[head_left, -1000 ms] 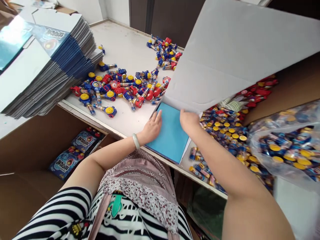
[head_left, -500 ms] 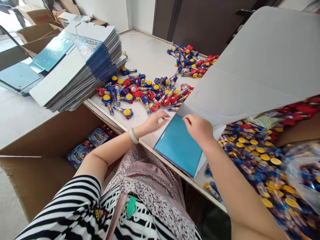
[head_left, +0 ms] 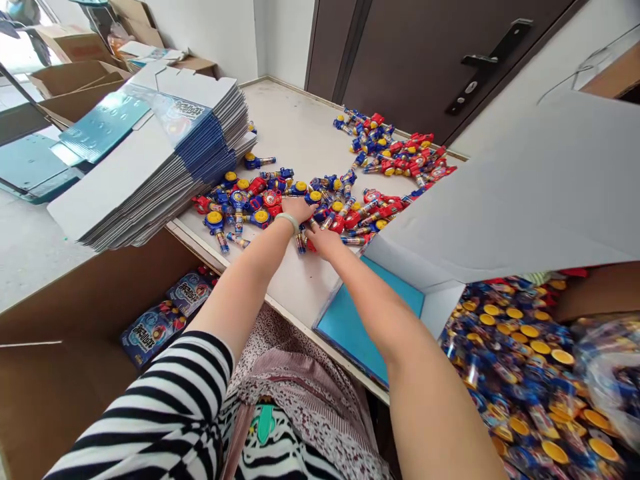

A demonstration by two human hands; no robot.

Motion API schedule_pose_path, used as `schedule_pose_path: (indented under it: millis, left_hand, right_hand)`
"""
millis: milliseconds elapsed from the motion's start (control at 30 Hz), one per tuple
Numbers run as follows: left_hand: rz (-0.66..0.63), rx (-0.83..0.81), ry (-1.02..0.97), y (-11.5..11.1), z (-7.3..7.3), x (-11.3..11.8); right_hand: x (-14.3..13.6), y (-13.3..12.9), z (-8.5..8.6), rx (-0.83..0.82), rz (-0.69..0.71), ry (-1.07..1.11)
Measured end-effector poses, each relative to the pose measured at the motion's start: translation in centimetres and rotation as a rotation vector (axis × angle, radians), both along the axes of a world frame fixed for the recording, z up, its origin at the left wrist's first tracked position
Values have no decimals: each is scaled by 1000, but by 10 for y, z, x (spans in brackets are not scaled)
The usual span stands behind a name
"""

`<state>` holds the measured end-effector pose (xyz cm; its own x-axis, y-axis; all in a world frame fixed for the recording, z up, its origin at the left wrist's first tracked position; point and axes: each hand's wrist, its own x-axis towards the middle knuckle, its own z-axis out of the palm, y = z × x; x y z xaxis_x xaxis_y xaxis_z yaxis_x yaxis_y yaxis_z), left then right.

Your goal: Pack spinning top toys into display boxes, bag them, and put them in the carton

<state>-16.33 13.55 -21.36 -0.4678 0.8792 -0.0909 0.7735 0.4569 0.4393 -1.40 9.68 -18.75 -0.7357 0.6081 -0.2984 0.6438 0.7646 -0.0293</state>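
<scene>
My left hand [head_left: 299, 209] reaches into a loose pile of small blue and red plastic toys with yellow caps and clear tubes [head_left: 239, 200]. Its fingers curl down around a toy, and their tips are partly hidden. Just beside it, closer to me, my right hand [head_left: 325, 241] has its fingers bent over a red and blue toy at the pile's near edge. Under my right forearm lies an open box with a blue inner panel [head_left: 357, 327], its large white flap [head_left: 520, 193] raised to the right.
A stack of flat printed cartons [head_left: 165, 153] leans at the left. Below the table edge, a big cardboard box [head_left: 75, 373] holds packed blue boxes [head_left: 150, 333]. More toys [head_left: 395, 150] lie at the back, by a dark door [head_left: 400, 60]. Yellow-capped toys [head_left: 530, 353] fill the right side.
Both hands have moved from the blue-panelled box forward and left into the toy pile. The box's white flap now sits lower and farther right in view, uncovering more of the door.
</scene>
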Motion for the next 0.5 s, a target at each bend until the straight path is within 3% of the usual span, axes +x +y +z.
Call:
schedule_pose_path:
  millis: [67,133,267,367,433,500]
  left_hand:
    - [37,-43,-93,7,-4,4]
    - [42,-42,-194,9,-6,3]
    - [24,51,-320,-2,-2,-10]
    - [30,380,-792,-23,12,-18]
    - [-15,609,-1229,-45,25,-14]
    - [-75,690,-1524,-72,37,1]
  right_hand:
    - [10,5,9,-29,35,38]
    - [25,6,20,-117,29,239]
    - [75,-8,40,-619,-204,1099]
    - [124,-27,42,-953,-450,1556]
    - [153,-38,35,-1044,-586,1733]
    - [173,-46,24,-1107,-728,1854]
